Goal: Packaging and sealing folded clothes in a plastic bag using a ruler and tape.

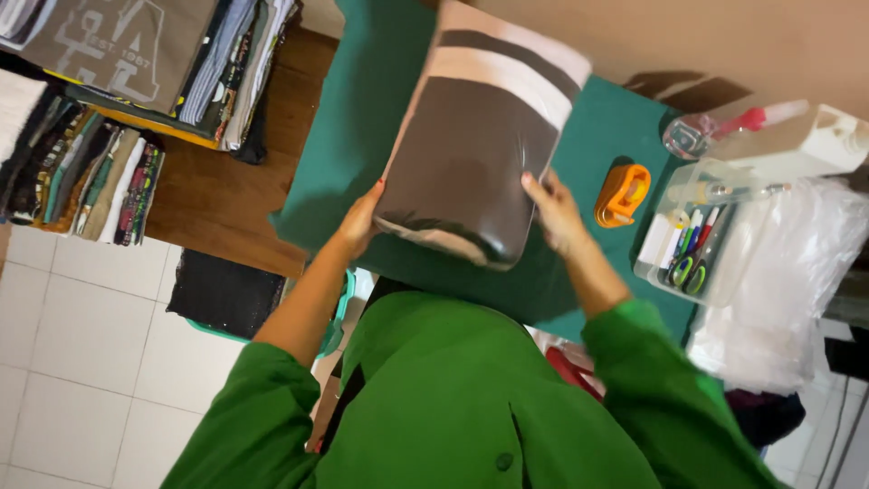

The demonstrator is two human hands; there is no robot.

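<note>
A folded garment sealed in a clear plastic bag (475, 136), brown with pale stripes, is held up above a green-covered table (362, 136). My left hand (362, 222) grips its left lower edge. My right hand (554, 210) grips its right lower edge, thumb on the front. Both arms wear green sleeves. The bag tilts, with its near corner lowest.
An orange tape dispenser (622, 194) lies on the green cloth to the right. Beyond it stands a clear box of pens and scissors (692, 244), a spray bottle (724, 127) and a heap of clear plastic bags (778, 281). Stacks of folded clothes (100, 118) fill the wooden shelf at left.
</note>
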